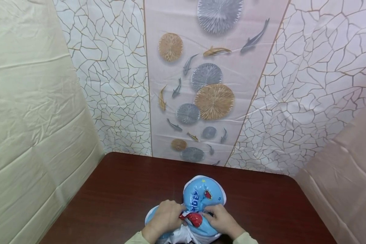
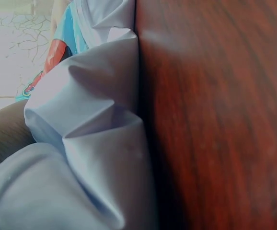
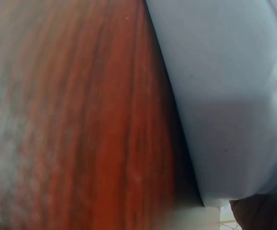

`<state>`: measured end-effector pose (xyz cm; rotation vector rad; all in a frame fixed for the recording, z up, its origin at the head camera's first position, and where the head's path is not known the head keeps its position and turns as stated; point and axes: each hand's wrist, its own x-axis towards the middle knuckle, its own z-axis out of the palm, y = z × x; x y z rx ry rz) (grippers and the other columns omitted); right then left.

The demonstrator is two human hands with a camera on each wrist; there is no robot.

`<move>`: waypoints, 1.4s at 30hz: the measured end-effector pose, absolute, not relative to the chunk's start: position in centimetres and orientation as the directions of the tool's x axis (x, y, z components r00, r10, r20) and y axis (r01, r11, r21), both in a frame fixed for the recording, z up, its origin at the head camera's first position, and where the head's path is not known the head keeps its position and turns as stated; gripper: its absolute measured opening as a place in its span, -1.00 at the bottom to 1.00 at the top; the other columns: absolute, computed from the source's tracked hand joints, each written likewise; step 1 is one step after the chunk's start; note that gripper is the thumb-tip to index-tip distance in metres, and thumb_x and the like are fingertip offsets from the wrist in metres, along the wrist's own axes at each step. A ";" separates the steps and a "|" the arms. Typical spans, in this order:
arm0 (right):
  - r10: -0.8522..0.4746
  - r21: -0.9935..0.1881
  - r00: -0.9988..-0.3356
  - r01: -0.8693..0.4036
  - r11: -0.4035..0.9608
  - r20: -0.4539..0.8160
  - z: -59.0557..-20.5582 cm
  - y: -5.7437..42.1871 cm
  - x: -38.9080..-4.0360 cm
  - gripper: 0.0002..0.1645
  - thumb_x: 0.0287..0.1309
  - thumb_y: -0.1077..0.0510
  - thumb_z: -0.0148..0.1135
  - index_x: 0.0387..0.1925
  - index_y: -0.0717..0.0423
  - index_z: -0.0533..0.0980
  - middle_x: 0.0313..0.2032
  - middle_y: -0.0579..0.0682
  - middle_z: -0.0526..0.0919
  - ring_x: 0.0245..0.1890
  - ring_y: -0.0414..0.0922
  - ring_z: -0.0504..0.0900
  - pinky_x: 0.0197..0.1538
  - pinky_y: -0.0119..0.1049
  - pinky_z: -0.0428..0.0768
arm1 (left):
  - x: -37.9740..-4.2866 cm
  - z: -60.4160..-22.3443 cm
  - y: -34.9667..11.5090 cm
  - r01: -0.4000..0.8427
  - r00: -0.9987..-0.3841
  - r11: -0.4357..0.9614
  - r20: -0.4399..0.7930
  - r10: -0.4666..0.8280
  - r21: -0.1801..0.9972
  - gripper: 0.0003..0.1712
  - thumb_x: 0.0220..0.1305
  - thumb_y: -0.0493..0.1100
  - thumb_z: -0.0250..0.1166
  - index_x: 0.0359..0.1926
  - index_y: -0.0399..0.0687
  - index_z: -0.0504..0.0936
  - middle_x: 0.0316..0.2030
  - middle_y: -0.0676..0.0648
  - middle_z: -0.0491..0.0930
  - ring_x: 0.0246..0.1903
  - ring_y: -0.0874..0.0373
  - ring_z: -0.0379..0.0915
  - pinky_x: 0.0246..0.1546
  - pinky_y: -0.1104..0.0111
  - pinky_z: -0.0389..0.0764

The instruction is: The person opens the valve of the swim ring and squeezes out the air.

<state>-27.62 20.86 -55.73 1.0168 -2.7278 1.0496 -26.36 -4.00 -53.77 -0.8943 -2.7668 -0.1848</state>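
Observation:
A puffy blue-and-white inflatable (image 1: 205,191) lies on the table in front of me, with blue lettering, small stars and a red patch printed on it. Its white underside (image 2: 100,158) shows creased in the left wrist view. In the right wrist view its smooth white side (image 3: 220,96) bulges above the wood. My left hand (image 1: 168,215) grips the inflatable left of the red part, fingertips hidden in the folds. Across from it, my right hand (image 1: 222,219) pinches the blue part with bent fingers and thumb. Both hands are close together at its middle.
Under the inflatable is a dark reddish-brown wooden table (image 1: 125,189) with rounded far corners. Behind stands a patterned backdrop (image 1: 189,84) with fish and round shapes. Cream cloth (image 1: 27,118) hangs along the left, and similar cloth (image 1: 344,162) on the right.

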 end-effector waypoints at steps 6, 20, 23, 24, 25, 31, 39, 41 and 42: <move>-0.566 -0.530 -0.743 -0.660 0.532 0.357 -55.6 20.8 -27.6 -0.63 0.30 0.15 0.31 -0.62 -0.12 0.45 -0.65 -0.41 0.18 -0.63 -0.49 0.17 -0.57 -0.61 0.24 | -26.5 -53.7 -3.8 0.593 -0.785 0.804 0.256 0.565 0.046 -0.73 -0.12 0.22 0.54 -0.44 0.32 0.68 -0.66 0.14 0.54 -0.67 0.16 0.40 -0.66 0.25 0.36; -0.553 -0.604 -0.786 -0.589 0.537 0.275 -55.5 20.9 -27.5 -0.62 0.33 0.13 0.28 -0.62 -0.11 0.45 -0.66 -0.38 0.19 -0.64 -0.47 0.19 -0.57 -0.52 0.27 | -26.4 -53.5 -3.9 0.594 -0.786 0.801 0.262 0.561 0.067 -0.75 -0.12 0.17 0.54 -0.50 0.30 0.63 -0.68 0.13 0.51 -0.69 0.13 0.38 -0.67 0.23 0.34; -0.548 -0.602 -0.796 -0.576 0.553 0.258 -55.5 21.0 -27.6 -0.63 0.33 0.12 0.29 -0.62 -0.12 0.46 -0.68 -0.38 0.19 -0.66 -0.47 0.19 -0.58 -0.53 0.26 | -26.5 -53.6 -3.9 0.584 -0.797 0.804 0.263 0.543 0.113 -0.69 -0.14 0.20 0.54 -0.49 0.28 0.60 -0.67 0.14 0.51 -0.68 0.10 0.41 -0.66 0.23 0.35; -0.547 -0.599 -0.797 -0.574 0.558 0.255 -55.5 21.0 -27.6 -0.63 0.34 0.11 0.28 -0.62 -0.12 0.46 -0.68 -0.38 0.20 -0.67 -0.47 0.20 -0.58 -0.53 0.26 | -26.5 -53.7 -3.9 0.578 -0.804 0.804 0.266 0.532 0.139 -0.68 -0.15 0.21 0.54 -0.48 0.28 0.61 -0.67 0.14 0.52 -0.67 0.09 0.43 -0.65 0.23 0.37; -0.546 -0.598 -0.799 -0.572 0.561 0.252 -55.6 21.0 -27.6 -0.63 0.34 0.10 0.28 -0.61 -0.13 0.47 -0.68 -0.38 0.20 -0.67 -0.47 0.20 -0.58 -0.52 0.25 | -26.6 -53.8 -4.0 0.567 -0.815 0.805 0.262 0.517 0.176 -0.67 -0.17 0.22 0.55 -0.45 0.28 0.62 -0.65 0.14 0.53 -0.65 0.10 0.44 -0.62 0.23 0.39; -0.561 -0.607 -0.791 -0.575 0.548 0.243 -55.9 21.0 -27.6 -0.64 0.36 0.06 0.26 -0.60 -0.12 0.47 -0.66 -0.38 0.23 -0.66 -0.46 0.23 -0.58 -0.50 0.31 | -26.2 -54.0 -4.4 0.465 -0.880 0.795 0.304 0.366 0.390 -0.19 -0.17 0.37 0.52 0.06 0.09 0.54 -0.23 0.11 0.60 -0.27 0.16 0.51 -0.30 0.21 0.55; -0.612 -0.613 -0.745 -0.621 0.489 0.266 -55.9 20.6 -27.4 -0.69 0.39 0.06 0.24 -0.54 -0.13 0.50 -0.64 -0.38 0.27 -0.63 -0.47 0.27 -0.55 -0.51 0.36 | -26.1 -53.2 -3.4 0.542 -0.837 0.759 0.313 0.448 0.360 0.70 -0.33 0.84 0.14 0.61 -0.06 -0.31 0.60 -0.13 -0.21 0.55 -0.02 -0.22 0.44 0.04 0.10; -0.622 -0.613 -0.738 -0.625 0.483 0.261 -55.8 20.5 -27.3 -0.70 0.40 0.04 0.22 -0.52 -0.13 0.53 -0.63 -0.37 0.31 -0.62 -0.46 0.31 -0.52 -0.50 0.40 | -26.1 -53.5 -3.2 0.565 -0.824 0.737 0.216 0.523 0.370 0.78 -0.41 0.85 0.16 0.59 -0.07 -0.41 0.60 -0.12 -0.31 0.56 0.00 -0.33 0.46 0.09 0.03; -0.620 -0.613 -0.742 -0.619 0.491 0.254 -55.8 20.4 -27.3 -0.69 0.41 0.02 0.21 -0.52 -0.13 0.53 -0.63 -0.37 0.32 -0.61 -0.45 0.32 -0.50 -0.49 0.42 | -26.1 -53.6 -3.2 0.574 -0.816 0.728 0.186 0.548 0.374 0.80 -0.43 0.85 0.18 0.59 -0.08 -0.40 0.60 -0.13 -0.29 0.56 0.00 -0.31 0.45 0.10 0.06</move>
